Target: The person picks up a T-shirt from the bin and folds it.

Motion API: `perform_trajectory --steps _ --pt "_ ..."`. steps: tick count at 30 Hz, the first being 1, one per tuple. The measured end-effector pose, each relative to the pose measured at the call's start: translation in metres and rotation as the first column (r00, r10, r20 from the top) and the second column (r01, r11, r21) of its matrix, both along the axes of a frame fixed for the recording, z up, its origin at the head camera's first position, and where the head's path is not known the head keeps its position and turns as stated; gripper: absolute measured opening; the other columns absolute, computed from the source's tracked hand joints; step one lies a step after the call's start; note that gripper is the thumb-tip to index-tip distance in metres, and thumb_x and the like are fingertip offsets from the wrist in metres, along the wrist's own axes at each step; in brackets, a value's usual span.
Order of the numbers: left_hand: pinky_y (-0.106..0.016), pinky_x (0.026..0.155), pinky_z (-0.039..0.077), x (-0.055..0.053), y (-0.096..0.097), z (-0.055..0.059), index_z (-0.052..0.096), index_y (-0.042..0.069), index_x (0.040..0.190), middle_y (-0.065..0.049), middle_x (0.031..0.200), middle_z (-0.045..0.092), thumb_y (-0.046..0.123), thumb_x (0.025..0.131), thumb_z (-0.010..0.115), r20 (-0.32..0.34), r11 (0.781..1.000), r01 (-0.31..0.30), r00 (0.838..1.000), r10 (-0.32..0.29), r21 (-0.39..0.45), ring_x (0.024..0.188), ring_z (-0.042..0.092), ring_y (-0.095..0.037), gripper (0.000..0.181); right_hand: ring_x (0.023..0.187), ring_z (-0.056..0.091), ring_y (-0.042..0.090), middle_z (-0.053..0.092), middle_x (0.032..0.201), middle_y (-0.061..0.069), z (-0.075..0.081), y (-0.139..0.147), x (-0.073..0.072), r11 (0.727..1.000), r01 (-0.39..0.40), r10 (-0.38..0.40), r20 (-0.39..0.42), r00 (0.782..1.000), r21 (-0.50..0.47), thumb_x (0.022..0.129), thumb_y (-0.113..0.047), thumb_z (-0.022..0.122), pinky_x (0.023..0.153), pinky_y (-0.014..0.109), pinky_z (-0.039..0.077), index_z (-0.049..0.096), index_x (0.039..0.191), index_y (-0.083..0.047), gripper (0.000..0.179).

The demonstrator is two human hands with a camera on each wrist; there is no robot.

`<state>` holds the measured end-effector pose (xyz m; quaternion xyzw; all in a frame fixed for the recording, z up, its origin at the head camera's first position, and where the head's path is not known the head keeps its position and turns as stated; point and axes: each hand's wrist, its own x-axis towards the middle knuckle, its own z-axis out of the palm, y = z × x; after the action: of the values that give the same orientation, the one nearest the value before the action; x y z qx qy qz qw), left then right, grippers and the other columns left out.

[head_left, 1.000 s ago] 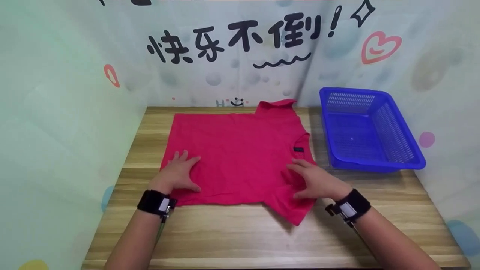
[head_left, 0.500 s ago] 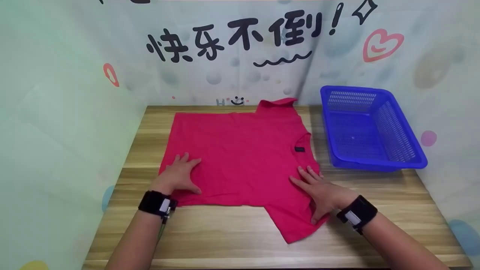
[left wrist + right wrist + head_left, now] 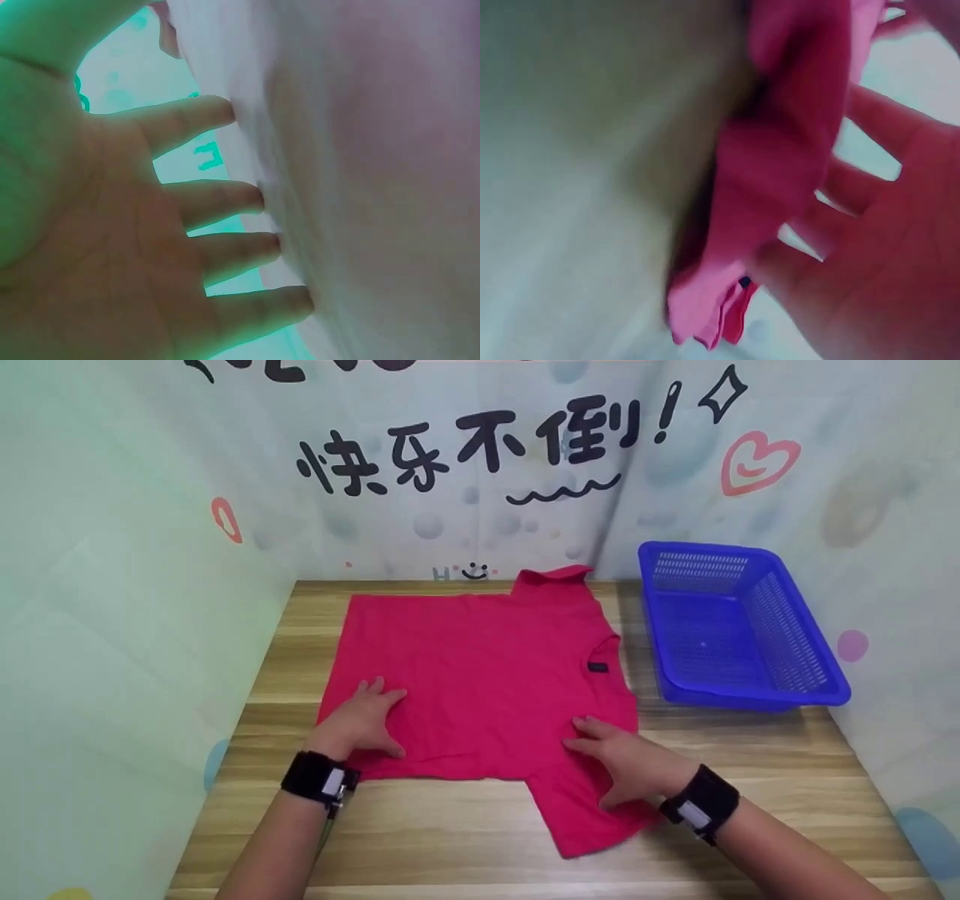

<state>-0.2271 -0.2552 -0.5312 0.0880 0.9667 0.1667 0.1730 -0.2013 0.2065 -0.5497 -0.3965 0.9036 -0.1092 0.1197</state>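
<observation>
A red T-shirt (image 3: 465, 675) lies spread on its side across the wooden table, hem to the left and collar to the right. Inside the neckline shows a dark label (image 3: 598, 667). The left hand (image 3: 366, 724) rests on the near hem corner, fingers spread; in the left wrist view its fingertips (image 3: 296, 300) touch the cloth. Over the near sleeve (image 3: 581, 821), the right hand (image 3: 634, 765) touches the fabric with extended fingers. Seen from the right wrist, the edge of the shirt (image 3: 780, 165) hangs in folds by the fingers. The far sleeve (image 3: 555, 579) stands slightly raised against the back wall.
A blue plastic basket (image 3: 757, 697) with perforated sides sits at the right rear of the table (image 3: 435, 840), nothing in it. Printed cloth walls (image 3: 480, 532) close off the back and both sides.
The right hand has come nearer the front edge from beside the collar. Under it the near sleeve, bunched before, now lies flatter and reaches farther forward. The left hand stays at the hem.
</observation>
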Motion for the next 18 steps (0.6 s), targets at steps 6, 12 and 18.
perform_trajectory --steps 6,12,18 --pt "-0.066 0.127 0.030 0.002 -0.002 -0.005 0.043 0.013 0.163 -0.028 0.174 0.022 0.036 0.075 0.095 0.005 1.000 -0.012 1.000 0.012 0.020 0.162 0.010 -0.054 0.105 0.161 0.010 0.056 0.017 0.176 0.024 -0.008 0.006 0.011 1.000 0.014 -0.016 0.103 0.994 0.025 0.058 -0.047 0.103 0.123 0.076 0.024 0.035 0.167 -0.018 0.132" --pt "-0.069 0.126 0.029 0.006 -0.002 -0.003 0.042 0.014 0.164 -0.029 0.174 0.020 0.038 0.076 0.093 -0.002 1.000 -0.009 1.000 0.009 0.015 0.162 0.009 -0.055 0.105 0.162 0.005 0.055 0.013 0.178 0.021 -0.004 0.010 0.010 0.999 0.029 -0.033 0.132 0.991 0.031 0.058 -0.046 0.104 0.124 0.077 0.018 0.030 0.169 -0.023 0.136" --pt "-0.066 0.123 0.036 0.021 -0.001 0.004 0.048 0.015 0.160 -0.027 0.167 0.035 0.042 0.074 0.094 -0.049 0.999 0.037 0.998 -0.037 -0.011 0.157 0.027 -0.053 0.101 0.119 0.063 0.027 0.064 0.127 0.011 0.018 0.007 0.016 0.996 -0.049 0.047 -0.023 0.999 -0.076 0.056 -0.039 0.103 0.095 0.041 0.057 0.066 0.125 -0.014 0.082"
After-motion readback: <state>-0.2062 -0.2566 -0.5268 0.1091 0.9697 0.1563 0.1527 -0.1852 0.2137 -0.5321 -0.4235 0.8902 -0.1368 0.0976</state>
